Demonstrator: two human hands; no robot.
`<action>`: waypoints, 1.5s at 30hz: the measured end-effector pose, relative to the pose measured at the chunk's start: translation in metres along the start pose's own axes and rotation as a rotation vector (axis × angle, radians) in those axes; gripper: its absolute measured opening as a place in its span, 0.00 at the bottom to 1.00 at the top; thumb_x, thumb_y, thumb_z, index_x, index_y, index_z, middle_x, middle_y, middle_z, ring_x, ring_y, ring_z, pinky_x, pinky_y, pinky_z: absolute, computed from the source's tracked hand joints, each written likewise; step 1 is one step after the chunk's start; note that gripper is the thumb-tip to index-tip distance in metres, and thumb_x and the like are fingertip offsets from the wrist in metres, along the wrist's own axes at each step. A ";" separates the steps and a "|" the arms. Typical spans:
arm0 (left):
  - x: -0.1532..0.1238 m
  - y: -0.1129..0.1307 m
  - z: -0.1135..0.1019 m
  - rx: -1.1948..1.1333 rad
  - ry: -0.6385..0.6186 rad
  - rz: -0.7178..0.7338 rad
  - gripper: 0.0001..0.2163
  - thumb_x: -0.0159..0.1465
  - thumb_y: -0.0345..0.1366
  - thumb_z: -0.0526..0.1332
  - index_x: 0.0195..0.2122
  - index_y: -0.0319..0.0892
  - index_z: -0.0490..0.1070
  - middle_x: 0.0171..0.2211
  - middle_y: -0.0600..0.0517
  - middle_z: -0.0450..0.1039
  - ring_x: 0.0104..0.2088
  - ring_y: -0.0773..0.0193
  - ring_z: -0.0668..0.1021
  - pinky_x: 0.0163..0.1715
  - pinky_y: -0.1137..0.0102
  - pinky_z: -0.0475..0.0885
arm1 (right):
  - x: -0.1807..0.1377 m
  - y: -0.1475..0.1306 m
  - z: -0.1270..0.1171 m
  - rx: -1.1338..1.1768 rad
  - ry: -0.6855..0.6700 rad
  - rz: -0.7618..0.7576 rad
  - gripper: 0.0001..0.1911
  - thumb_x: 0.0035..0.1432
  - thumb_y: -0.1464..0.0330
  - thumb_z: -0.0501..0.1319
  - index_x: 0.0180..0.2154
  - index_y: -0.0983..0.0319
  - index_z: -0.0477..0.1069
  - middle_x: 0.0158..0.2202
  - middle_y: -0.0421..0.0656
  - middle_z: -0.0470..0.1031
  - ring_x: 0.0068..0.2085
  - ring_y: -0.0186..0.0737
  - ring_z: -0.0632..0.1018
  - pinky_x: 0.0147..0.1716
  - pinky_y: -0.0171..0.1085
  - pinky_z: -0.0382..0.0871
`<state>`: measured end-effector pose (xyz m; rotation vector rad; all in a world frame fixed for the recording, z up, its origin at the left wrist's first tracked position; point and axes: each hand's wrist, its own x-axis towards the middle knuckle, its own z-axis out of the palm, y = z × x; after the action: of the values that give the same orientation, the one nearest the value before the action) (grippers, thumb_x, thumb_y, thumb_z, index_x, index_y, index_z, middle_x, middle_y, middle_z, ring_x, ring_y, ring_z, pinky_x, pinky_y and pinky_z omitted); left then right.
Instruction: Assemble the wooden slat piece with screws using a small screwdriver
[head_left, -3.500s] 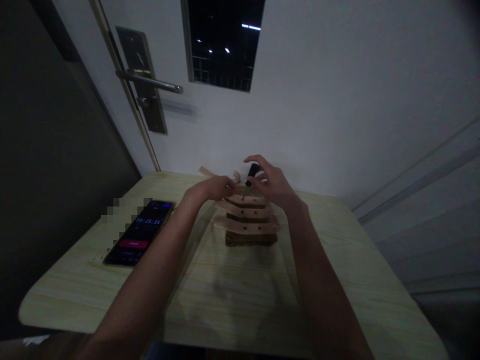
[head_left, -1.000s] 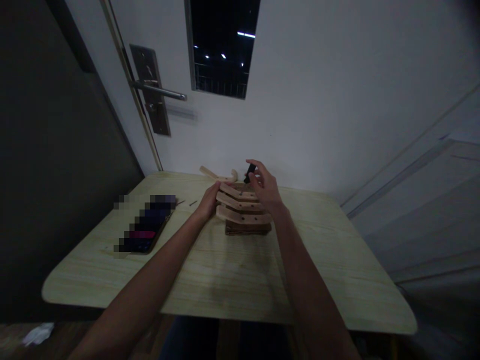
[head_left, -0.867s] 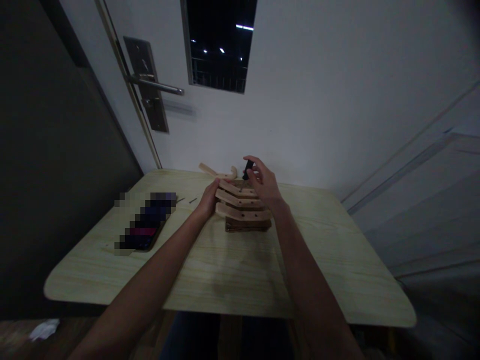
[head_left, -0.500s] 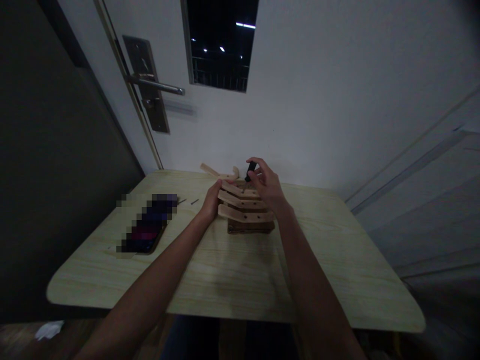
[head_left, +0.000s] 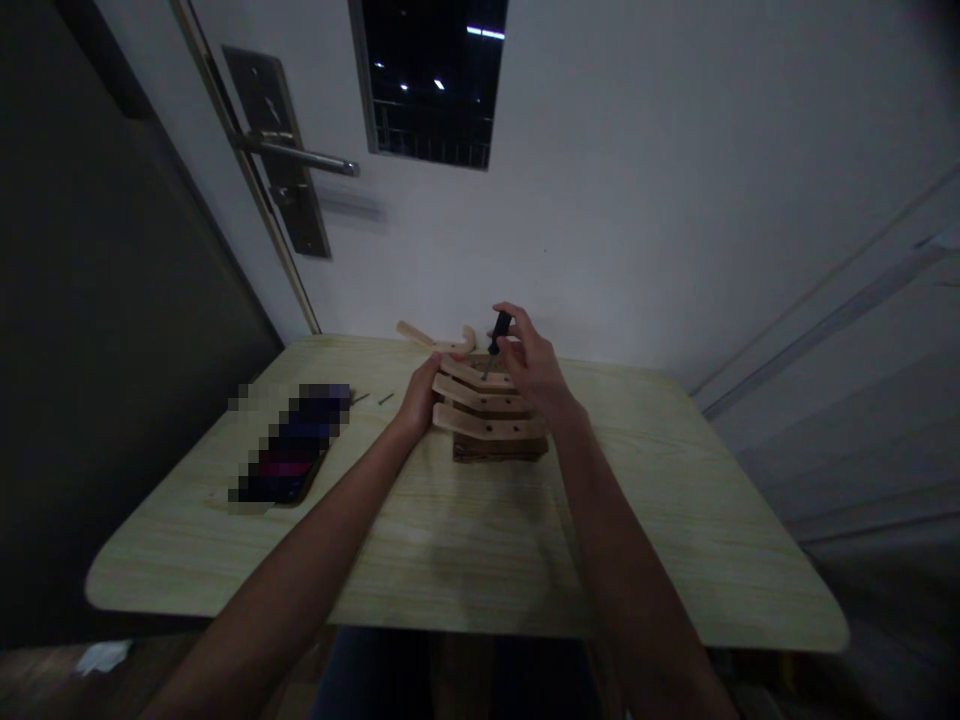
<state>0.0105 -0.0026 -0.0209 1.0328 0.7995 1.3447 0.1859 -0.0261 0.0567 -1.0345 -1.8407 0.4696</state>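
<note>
At the table's (head_left: 465,540) far middle stands a wooden rack (head_left: 487,418) of curved slats. The left hand (head_left: 420,393) presses flat and open against its left end; the right hand (head_left: 534,365) grips a black-handled screwdriver (head_left: 497,333) — tip down on the top slat. A phone (head_left: 289,455) lies left.
</note>
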 end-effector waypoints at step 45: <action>0.001 0.000 0.000 0.003 -0.005 0.015 0.23 0.59 0.54 0.58 0.40 0.37 0.75 0.36 0.46 0.80 0.41 0.54 0.80 0.46 0.61 0.73 | 0.000 -0.002 -0.002 -0.107 -0.025 -0.064 0.25 0.69 0.56 0.47 0.63 0.57 0.59 0.43 0.47 0.76 0.36 0.42 0.77 0.40 0.44 0.77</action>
<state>0.0105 -0.0012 -0.0212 1.0456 0.7921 1.3534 0.1867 -0.0277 0.0587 -1.0418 -1.9323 0.3509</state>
